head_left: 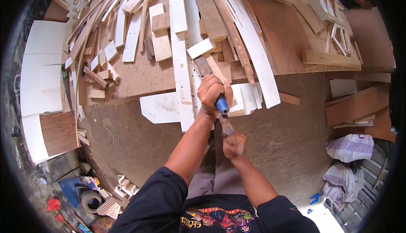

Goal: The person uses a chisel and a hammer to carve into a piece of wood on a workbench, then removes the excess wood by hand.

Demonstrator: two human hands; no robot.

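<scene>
My left hand (210,92) is wrapped round the blue handle of a chisel (221,105), its butt end turned up toward me. The blade is hidden behind the hand, over a narrow piece of wood (216,68). Close below that, my right hand (234,144) grips a hammer (228,130), blurred by motion, its head near the butt of the handle. A small brown block (203,65) lies just beyond my left fingers, and a short white-faced piece (201,48) rests past it. Under the work runs a long white plank (182,81).
The wooden worktop (127,81) carries many offcuts and strips. A second hammer (96,78) lies at its left. Long boards (249,34) stick out toward me. White panels (42,85) lean at the left, sacks (349,148) sit at the right, and a cable (103,142) trails on the floor.
</scene>
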